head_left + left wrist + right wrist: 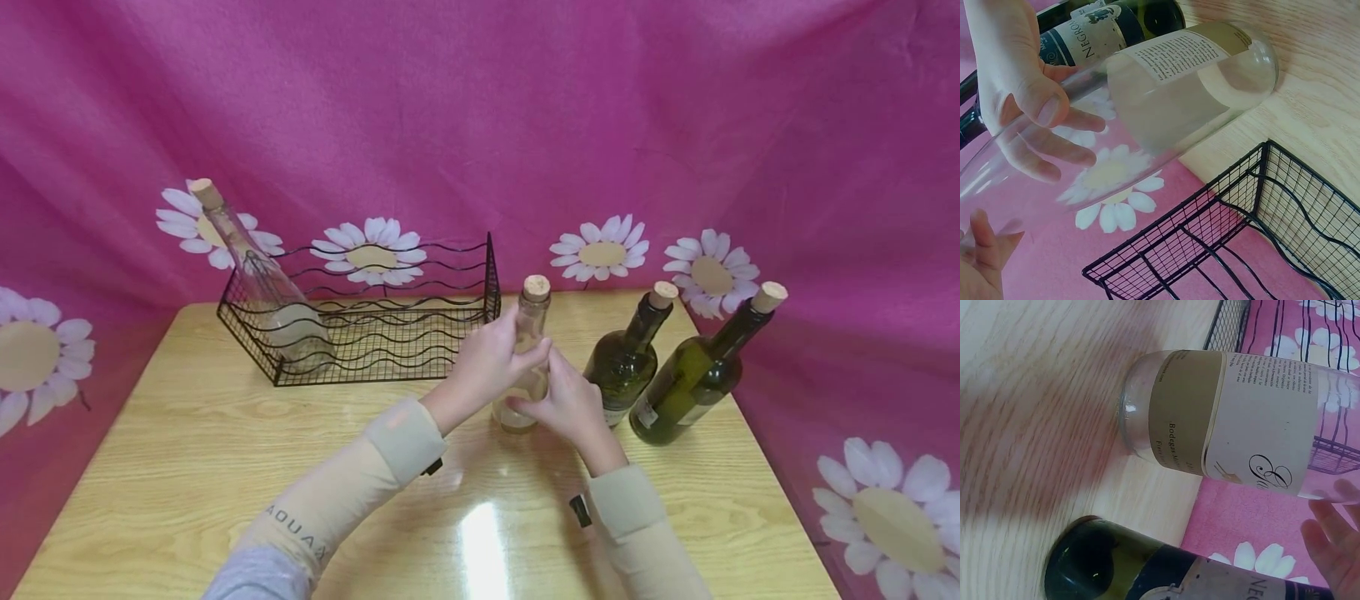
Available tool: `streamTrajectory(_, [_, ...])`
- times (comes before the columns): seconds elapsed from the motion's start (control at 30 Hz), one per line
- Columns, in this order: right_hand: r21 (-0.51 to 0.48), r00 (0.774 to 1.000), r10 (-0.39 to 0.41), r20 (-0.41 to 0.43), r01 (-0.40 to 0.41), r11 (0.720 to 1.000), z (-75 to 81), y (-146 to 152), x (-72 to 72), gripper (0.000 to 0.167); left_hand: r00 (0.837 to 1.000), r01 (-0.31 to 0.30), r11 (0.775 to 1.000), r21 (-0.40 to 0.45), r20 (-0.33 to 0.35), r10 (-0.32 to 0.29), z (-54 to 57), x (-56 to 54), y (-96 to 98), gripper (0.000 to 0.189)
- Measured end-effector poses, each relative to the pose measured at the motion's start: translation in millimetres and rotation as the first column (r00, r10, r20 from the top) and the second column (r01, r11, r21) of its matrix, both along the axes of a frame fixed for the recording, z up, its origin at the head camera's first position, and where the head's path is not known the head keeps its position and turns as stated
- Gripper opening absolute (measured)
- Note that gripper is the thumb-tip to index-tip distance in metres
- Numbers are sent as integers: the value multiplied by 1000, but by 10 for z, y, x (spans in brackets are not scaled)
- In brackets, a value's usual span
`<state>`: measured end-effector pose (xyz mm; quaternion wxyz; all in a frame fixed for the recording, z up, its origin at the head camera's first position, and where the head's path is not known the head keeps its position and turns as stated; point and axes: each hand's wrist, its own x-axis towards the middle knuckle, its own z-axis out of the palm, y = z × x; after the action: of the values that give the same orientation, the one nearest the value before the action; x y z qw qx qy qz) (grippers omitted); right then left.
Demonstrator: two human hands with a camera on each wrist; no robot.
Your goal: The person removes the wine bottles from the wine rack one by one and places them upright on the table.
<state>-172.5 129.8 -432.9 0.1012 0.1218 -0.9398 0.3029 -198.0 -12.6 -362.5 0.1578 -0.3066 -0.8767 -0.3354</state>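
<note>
Clear glass, rigid and probably slick, makes this corked bottle (1235,422) breakable, though likely light, since it looks empty. It is roughly upright between the black wire rack (375,382) and the nearer green bottle (621,367); whether its base touches the table (225,467) is unclear. Your left hand (489,352) grips near the neck, your right hand (573,396) the body; favour the body.

Rightward obstacles: 2 green bottles (621,367) (686,390)
</note>
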Motion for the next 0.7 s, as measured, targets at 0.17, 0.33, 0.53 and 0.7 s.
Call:
streamTrajectory(0.17, [-31, 1000, 10, 4, -10, 999, 4, 9, 10, 84, 1000, -11, 1000, -23, 12, 11, 18, 4, 9, 29])
streamTrajectory(0.33, [-39, 1000, 4, 17, -3, 999, 1, 21, 14, 84, 1000, -11, 999, -45, 29, 12, 32, 1, 18, 30])
streamTrajectory(0.53, [-55, 999, 0, 42, 2, 999, -8, 35, 14, 85, 997, -7, 999, -49, 78, 10, 49, -10, 26, 31])
streamTrajectory(0.7, [-67, 998, -10, 58, 14, 998, -9, 41, 21, 88, 991, 0, 998, -58, 135, 8, 53, -25, 43, 32])
